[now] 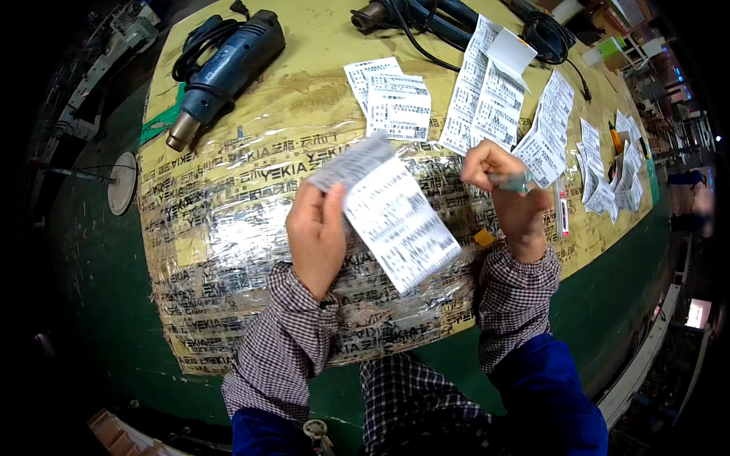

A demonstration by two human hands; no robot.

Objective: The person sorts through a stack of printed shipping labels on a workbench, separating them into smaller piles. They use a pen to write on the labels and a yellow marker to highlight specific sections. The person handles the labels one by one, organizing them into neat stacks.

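Table (312, 99), lettered tape (220, 262) toward front edge; green floor (614, 300).
Left hand (316, 235) pinches printed label (403, 220); right hand (521, 216) grips blurred greenish object (511, 182); more labels (549, 129) toward right edge.

A white, rectangular paper strip printed with black text and bars (403, 228) slants down to the right above the yellow, tape-covered surface (190, 251), its upper-left edge pinched by the left fingers (333, 204) and its greyish top section bent. A small, translucent greenish object (514, 182), blurred, lies roughly level in the right fingers (480, 161), its kind unclear.
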